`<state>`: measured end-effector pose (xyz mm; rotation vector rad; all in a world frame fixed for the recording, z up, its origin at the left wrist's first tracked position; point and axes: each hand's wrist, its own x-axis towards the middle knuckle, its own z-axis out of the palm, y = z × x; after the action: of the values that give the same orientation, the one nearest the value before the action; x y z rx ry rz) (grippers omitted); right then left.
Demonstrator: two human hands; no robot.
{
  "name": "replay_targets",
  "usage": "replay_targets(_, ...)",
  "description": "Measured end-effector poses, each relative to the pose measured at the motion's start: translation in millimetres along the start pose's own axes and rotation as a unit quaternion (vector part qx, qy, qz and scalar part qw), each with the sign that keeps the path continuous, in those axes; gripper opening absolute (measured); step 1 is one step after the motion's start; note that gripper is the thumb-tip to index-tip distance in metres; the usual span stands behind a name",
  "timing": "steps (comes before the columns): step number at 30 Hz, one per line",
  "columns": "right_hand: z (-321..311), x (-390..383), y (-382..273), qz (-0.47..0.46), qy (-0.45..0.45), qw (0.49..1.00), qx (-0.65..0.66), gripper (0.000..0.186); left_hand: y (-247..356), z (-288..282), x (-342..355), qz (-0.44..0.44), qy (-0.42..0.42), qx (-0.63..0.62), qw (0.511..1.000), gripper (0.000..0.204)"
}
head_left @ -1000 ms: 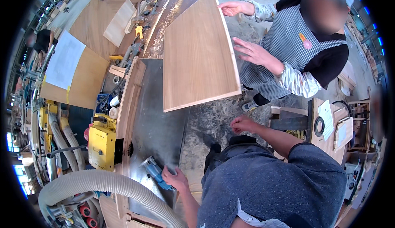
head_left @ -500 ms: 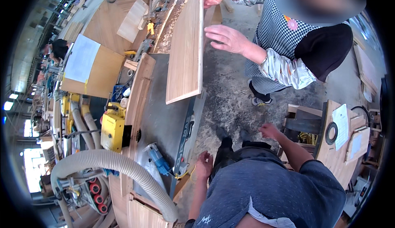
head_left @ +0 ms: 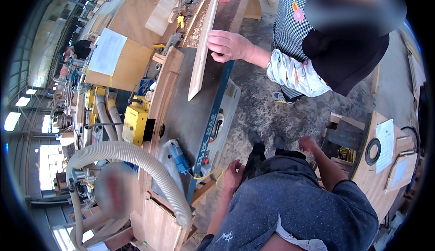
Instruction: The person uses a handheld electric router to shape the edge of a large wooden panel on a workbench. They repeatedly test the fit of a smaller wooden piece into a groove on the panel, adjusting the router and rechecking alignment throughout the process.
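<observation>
My left hand (head_left: 234,175) hangs beside my left thigh, near the machine table's corner; its fingers are loosely bent and apart, with nothing in them. On the other side, my right hand (head_left: 308,144) is held low near the wooden stand, its fingers curled in and nothing visible in them. Across from me a person in a checked apron (head_left: 286,29) holds a long wooden board (head_left: 202,56) with both hands, over the dark machine table (head_left: 188,110). The board is tilted so that its narrow edge faces me. A blue power tool (head_left: 177,157) lies at the table's near end.
A ribbed grey hose (head_left: 136,153) arches over the table's near left side. Next to a wooden fence (head_left: 164,90) sits a yellow machine unit (head_left: 135,123). To my right, a wooden panel (head_left: 380,185) bears a paper sheet (head_left: 385,144) and a black ring (head_left: 373,151).
The other person has turned the board from showing its broad face to nearly edge-on. My view has shifted left, while my hands stay low at my sides.
</observation>
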<state>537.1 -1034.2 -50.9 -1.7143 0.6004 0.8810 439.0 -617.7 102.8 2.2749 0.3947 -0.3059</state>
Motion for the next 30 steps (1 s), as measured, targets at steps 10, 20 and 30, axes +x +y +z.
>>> replay_targets(10,-9,-1,-31,-0.072,-0.016,0.992,-0.107,0.028,3,18,-27,-0.017,0.040,-0.028,0.999,0.038)
replay_targets(20,-24,9,-16,-0.057,-0.059,0.986,-0.147,0.020,-33,67,-89,-0.083,0.060,-0.106,0.989,0.040)
replay_targets(30,-7,21,-47,-0.082,-0.070,0.969,-0.221,0.019,-48,68,-81,-0.102,0.017,-0.121,0.987,0.042)
